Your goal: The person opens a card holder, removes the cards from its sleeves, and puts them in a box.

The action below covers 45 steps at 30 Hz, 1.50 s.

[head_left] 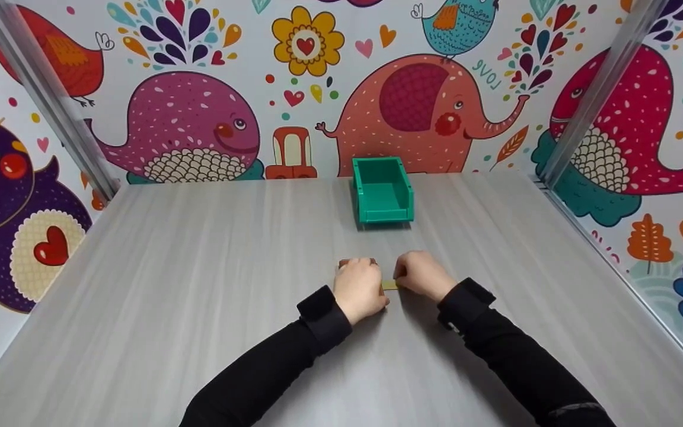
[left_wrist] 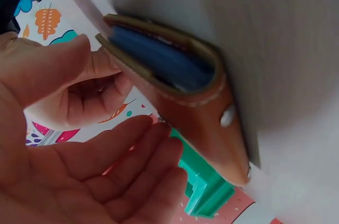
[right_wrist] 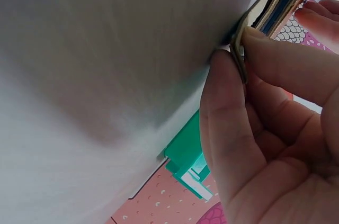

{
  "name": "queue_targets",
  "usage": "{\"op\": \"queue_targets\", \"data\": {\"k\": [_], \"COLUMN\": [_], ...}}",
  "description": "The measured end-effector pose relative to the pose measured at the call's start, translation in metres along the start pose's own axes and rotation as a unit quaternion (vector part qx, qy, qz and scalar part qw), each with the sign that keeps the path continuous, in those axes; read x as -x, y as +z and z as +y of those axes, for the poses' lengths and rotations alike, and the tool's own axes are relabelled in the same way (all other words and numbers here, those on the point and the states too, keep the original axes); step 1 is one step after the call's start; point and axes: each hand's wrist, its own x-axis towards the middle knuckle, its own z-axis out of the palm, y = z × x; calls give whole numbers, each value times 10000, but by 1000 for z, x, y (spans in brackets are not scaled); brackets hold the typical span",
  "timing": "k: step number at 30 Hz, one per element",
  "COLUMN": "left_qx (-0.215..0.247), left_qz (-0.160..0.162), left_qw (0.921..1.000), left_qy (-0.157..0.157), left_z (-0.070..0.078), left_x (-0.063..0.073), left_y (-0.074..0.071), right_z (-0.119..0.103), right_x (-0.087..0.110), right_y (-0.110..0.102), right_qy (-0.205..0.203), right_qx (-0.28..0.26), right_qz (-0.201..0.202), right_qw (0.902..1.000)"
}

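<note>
A brown leather wallet [left_wrist: 190,118] with pale stitching, a metal snap and a blue inside lies at the middle of the table, mostly covered by my left hand in the head view. My left hand [head_left: 360,288] is over it, fingers gently bent and fingertips [left_wrist: 151,122] right at the leather in the left wrist view. On the other side, my right hand [head_left: 424,275] pinches the end of the wallet's thin yellowish-brown flap [head_left: 389,285] between thumb [right_wrist: 270,49] and index finger. The flap stretches between the two hands, standing away from the blue inside.
A green open-fronted plastic bin [head_left: 384,214] stands beyond the hands at the back of the pale wood-grain table [head_left: 199,267]. Printed cartoon walls [head_left: 306,107] close off the back and both sides, with metal posts [head_left: 51,98] at the corners.
</note>
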Motion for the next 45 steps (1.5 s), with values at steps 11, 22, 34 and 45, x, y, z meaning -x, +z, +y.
{"op": "queue_targets", "data": {"k": [11, 22, 34, 45], "left_qx": [-19, 61, 699, 1886], "left_qz": [-24, -62, 116, -16], "left_qw": [10000, 9999, 9975, 9812], "left_qy": [-90, -70, -77, -405], "left_z": [1, 1, -3, -17], "left_x": [3, 3, 4, 10], "left_y": [4, 6, -6, -31], "right_z": [-1, 0, 0, 2], "right_x": [-1, -2, -1, -1], "right_y": [0, 2, 1, 1], "right_qy": [133, 91, -66, -228], "right_qx": [-87, -49, -25, 3], "right_qz": [-110, -103, -61, -12], "right_qw": [9998, 9999, 10000, 9997]}}
